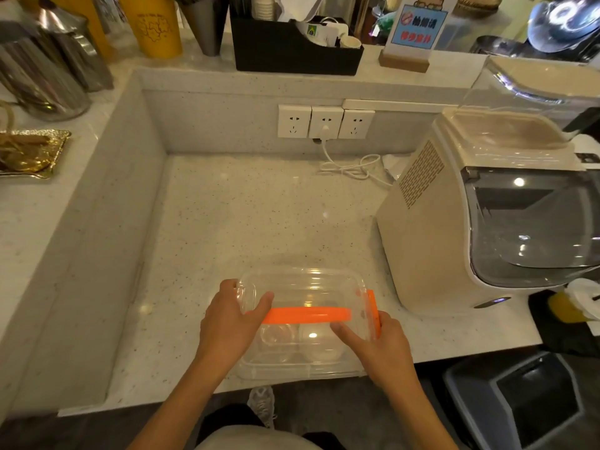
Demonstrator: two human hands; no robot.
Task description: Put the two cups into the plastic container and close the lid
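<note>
- plastic container (302, 365) sits at the near edge of the worktop (246, 216), long axis running left-right, both cups (319, 347) already inside, side by side
- clear lid (308, 290) is tilted up over it, orange-trimmed near edge highest
- left hand (227, 323) has its grip clamped on the lid's left end, right hand (378, 345) on the right end
- looks like the lid just needs lowering toward the person and pressing shut; both hands equally close

Probably café counter: steel pitchers (48, 76), ice machine (487, 222).
</note>
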